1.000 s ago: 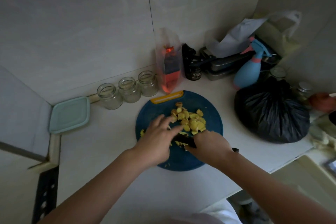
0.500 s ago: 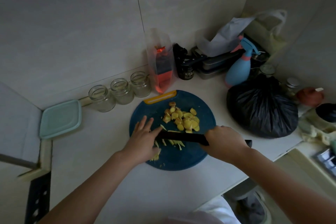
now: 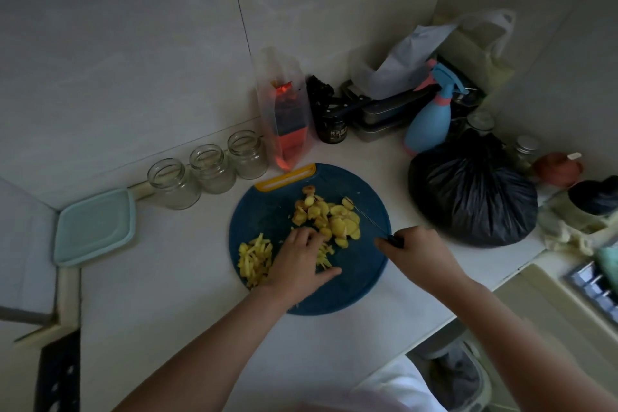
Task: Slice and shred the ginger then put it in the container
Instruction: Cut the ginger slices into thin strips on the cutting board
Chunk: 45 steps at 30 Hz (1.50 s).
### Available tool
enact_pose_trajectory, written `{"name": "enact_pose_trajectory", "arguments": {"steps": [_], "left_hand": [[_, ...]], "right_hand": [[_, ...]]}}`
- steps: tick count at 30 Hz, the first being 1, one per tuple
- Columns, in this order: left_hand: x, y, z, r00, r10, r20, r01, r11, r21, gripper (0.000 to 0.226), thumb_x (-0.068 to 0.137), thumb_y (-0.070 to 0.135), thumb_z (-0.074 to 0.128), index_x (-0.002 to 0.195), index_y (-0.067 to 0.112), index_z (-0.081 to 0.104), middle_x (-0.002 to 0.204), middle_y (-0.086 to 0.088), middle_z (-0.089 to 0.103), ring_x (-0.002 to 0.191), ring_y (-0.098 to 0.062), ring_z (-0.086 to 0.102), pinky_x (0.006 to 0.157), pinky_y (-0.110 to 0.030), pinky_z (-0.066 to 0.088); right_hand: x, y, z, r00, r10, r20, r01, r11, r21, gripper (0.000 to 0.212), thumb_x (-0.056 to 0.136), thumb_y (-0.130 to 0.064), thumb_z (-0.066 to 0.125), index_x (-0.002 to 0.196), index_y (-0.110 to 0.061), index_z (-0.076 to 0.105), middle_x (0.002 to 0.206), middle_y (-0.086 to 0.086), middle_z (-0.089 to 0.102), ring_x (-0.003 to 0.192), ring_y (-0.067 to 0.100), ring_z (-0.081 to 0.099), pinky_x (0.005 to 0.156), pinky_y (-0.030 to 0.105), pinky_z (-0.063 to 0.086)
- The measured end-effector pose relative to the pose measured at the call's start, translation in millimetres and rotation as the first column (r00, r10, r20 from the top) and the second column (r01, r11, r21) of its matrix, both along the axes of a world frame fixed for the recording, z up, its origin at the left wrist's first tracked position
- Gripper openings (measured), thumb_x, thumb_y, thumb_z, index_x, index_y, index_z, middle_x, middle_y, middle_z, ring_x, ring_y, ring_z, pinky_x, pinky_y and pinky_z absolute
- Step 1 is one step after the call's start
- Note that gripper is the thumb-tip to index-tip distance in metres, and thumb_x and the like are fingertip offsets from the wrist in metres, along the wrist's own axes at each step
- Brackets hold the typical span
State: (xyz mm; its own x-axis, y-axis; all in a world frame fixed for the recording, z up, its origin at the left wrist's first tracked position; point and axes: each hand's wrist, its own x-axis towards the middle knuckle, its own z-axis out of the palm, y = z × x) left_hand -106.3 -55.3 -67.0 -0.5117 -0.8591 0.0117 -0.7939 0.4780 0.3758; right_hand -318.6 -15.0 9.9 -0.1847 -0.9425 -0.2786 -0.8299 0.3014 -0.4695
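Note:
A round blue cutting board lies on the white counter. Yellow ginger slices are heaped at its middle and far part. A pile of ginger shreds lies at its left edge, and a few more shreds show by my left hand. My left hand rests on the board with its fingertips at the near edge of the slices, thumb stretched out to the right. My right hand grips the black handle of a knife, whose thin blade points up and left, beside the slices.
Three empty glass jars stand along the wall behind the board. A pale green lidded container sits at the left. A black plastic bag, a blue spray bottle and a clear pouch crowd the back right.
The knife has swung from lying across the board to the right side, blade pointing away. A pile of shreds now lies at the board's left edge, and my left hand has reached to the slices.

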Motion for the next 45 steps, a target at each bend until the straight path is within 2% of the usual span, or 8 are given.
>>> {"name": "enact_pose_trajectory", "arguments": {"steps": [4,11,15,22,26,30,36,45], "left_hand": [[-2.7,-1.2,-4.4,0.995,-0.045,-0.09,0.034,0.993,-0.116,0.023,0.079,0.04,0.06,0.089,0.02,0.062,0.088,0.0,0.052,0.086,-0.02,0.051,0.077,-0.033,0.048],[36.3,-10.6,-0.5,0.999,-0.005,0.036,0.009,0.992,-0.129,0.019,0.073,0.031,0.047,0.066,0.017,0.057,0.069,0.0,0.053,0.067,-0.02,0.052,0.064,-0.035,0.052],[55.7,-9.1,-5.7,0.998,0.046,-0.037,-0.049,0.992,-0.113,0.016,0.074,0.019,0.074,0.086,0.012,0.067,0.094,-0.003,0.058,0.092,-0.019,0.054,0.081,-0.027,0.046],[40.0,-11.8,-1.1,0.995,0.059,-0.085,-0.055,0.997,0.05,0.048,0.093,0.036,0.043,0.13,0.008,0.056,0.135,-0.007,0.053,0.125,-0.022,0.046,0.104,-0.026,0.034],[45.8,-15.9,-0.4,0.997,0.04,-0.072,-0.047,0.994,-0.102,0.042,0.09,0.039,0.04,0.087,0.01,0.069,0.089,-0.003,0.064,0.091,-0.021,0.057,0.084,-0.024,0.044],[48.1,-20.5,11.0,0.998,0.044,-0.052,-0.053,0.982,-0.183,0.035,0.088,0.029,0.046,0.057,0.014,0.054,0.055,0.001,0.051,0.055,-0.017,0.05,0.081,-0.038,0.052],[41.5,-43.5,16.2,0.974,0.189,-0.128,-0.189,0.982,0.013,0.005,0.088,0.01,0.062,0.085,0.008,0.064,0.083,-0.005,0.062,0.074,-0.021,0.06,0.067,-0.037,0.05],[20.7,-80.3,19.5,0.916,0.376,-0.143,-0.319,0.896,0.309,0.038,0.079,0.028,0.076,0.11,0.014,0.058,0.101,0.003,0.053,0.088,-0.013,0.055,0.077,-0.026,0.046]], "right_hand": [[2.4,0.9,-5.9,1.0,0.013,0.008,-0.013,1.0,0.007,0.05,0.095,-0.043,0.056,0.057,-0.011,0.045,0.052,0.003,0.037,0.05,0.016,0.035,0.049,0.031,0.026],[4.7,0.2,-9.0,0.998,-0.012,0.057,0.01,1.0,0.03,0.048,0.095,-0.043,0.055,0.066,-0.005,0.054,0.054,0.004,0.04,0.051,0.017,0.037,0.05,0.031,0.028],[2.2,-2.3,-9.9,0.996,-0.037,0.078,0.034,0.999,0.043,0.049,0.095,-0.04,0.056,0.057,-0.011,0.045,0.053,0.003,0.037,0.05,0.017,0.035,0.049,0.03,0.026],[3.5,-13.1,-14.4,0.983,-0.11,0.145,0.104,0.993,0.049,0.051,0.094,-0.041,0.057,0.057,-0.01,0.043,0.053,0.004,0.038,0.05,0.018,0.035,0.047,0.03,0.025],[-4.9,-18.9,-24.4,0.973,-0.17,0.159,0.161,0.985,0.069,0.05,0.094,-0.042,0.057,0.058,-0.009,0.045,0.054,0.004,0.04,0.049,0.017,0.037,0.047,0.029,0.026],[-9.7,-26.8,-37.0,0.971,-0.192,0.143,0.181,0.98,0.086,0.054,0.094,-0.049,0.054,0.059,-0.009,0.048,0.055,0.005,0.044,0.051,0.018,0.042,0.048,0.03,0.029],[-6.9,-40.7,-51.8,0.99,-0.137,0.038,0.134,0.989,0.068,0.051,0.096,-0.054,0.046,0.065,-0.014,0.053,0.064,0.004,0.053,0.058,0.016,0.05,0.047,0.029,0.033],[3.3,-63.1,-61.7,0.993,-0.072,-0.098,0.077,0.996,0.051,0.048,0.098,-0.054,0.04,0.078,-0.014,0.055,0.07,0.001,0.054,0.062,0.016,0.053,0.049,0.028,0.037]]}}
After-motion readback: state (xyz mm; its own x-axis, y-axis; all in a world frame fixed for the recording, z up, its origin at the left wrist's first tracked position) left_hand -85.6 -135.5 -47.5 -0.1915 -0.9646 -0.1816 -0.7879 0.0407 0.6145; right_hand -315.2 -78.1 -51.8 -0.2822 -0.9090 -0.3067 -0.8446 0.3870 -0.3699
